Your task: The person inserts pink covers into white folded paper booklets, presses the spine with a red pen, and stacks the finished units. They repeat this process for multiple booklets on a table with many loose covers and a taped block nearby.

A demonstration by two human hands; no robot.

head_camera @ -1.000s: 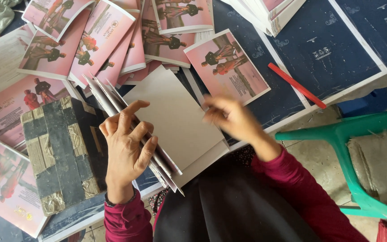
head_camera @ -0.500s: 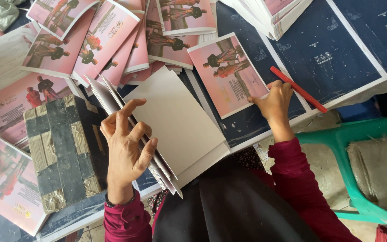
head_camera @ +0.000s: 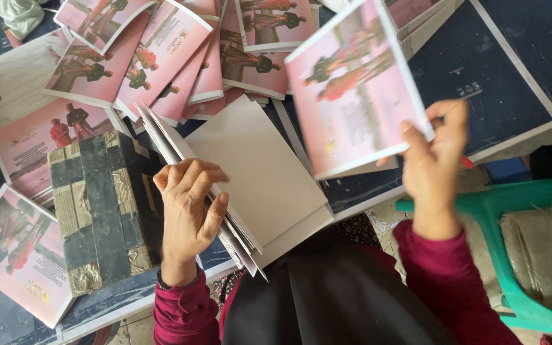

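At centre frame my left hand presses its spread fingers on a fanned stack of blank sheets to keep it from sliding, while my right-hand fingers grip a pink cover lifted upper right above the table.

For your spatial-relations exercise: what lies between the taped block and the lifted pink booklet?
In the head view, the left hand pressing a fanned stack of white sheets lies between the taped block and the pink booklet.
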